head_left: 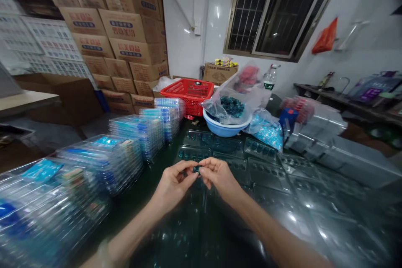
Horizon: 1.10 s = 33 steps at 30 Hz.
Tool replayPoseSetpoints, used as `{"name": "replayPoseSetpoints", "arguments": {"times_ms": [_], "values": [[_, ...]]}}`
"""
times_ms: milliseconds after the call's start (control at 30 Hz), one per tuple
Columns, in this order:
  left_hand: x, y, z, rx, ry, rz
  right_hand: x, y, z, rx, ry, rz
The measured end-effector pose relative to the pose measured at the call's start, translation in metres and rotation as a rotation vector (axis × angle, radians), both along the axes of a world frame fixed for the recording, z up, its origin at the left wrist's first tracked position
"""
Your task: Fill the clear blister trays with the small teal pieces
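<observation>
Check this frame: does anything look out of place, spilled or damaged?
Nothing looks spilled or damaged. The one untidy spot: a clear plastic bag of dark teal pieces slumps over the rim of a light-blue plastic basin, loose beside the stacked clear trays.

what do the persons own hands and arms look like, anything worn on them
The left hand and right hand are bare, with no gloves and no rings showing. The right forearm is bare too, with no sleeve in view. The left forearm is also bare, but a pale blurred band near the bottom edge may be a bracelet or cuff; it's too blurred to tell.
</observation>
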State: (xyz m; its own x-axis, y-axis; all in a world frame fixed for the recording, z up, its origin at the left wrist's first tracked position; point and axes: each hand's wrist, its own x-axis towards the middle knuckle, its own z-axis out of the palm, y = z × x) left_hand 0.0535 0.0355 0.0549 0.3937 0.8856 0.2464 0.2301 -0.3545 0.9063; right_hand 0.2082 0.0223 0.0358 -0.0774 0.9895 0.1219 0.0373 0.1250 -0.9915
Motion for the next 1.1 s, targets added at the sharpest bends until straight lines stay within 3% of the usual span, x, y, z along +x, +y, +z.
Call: {"name": "replayPoseSetpoints", "arguments": {"times_ms": [67, 233, 367, 467, 667, 867, 1100], "values": [[0.001, -0.005, 0.003, -0.012, -0.002, 0.017, -0.001, -0.007, 0.004, -0.018, 0.055, -0.009], [0.004, -0.015, 0.009, -0.01, 0.032, -0.019, -0.003, -0.023, 0.001, 0.061, -0.061, -0.032], [0.008, -0.025, 0.012, 0.025, 0.093, 0.059, -0.009, -0.037, 0.004, 0.276, -0.325, -0.162], [0.009, -0.027, 0.01, -0.018, 0.097, 0.05, -0.011, -0.044, 0.007, 0.364, -0.511, -0.225], [0.013, -0.03, 0.001, -0.005, 0.054, 0.043, -0.007, -0.046, 0.0, 0.367, -0.585, -0.255], [0.021, -0.037, 0.004, -0.302, -0.169, 0.089, -0.004, -0.048, -0.003, 0.406, -0.64, -0.318], [0.024, -0.038, -0.001, -0.337, -0.207, 0.083, -0.001, -0.05, -0.002, 0.377, -0.612, -0.32]]}}
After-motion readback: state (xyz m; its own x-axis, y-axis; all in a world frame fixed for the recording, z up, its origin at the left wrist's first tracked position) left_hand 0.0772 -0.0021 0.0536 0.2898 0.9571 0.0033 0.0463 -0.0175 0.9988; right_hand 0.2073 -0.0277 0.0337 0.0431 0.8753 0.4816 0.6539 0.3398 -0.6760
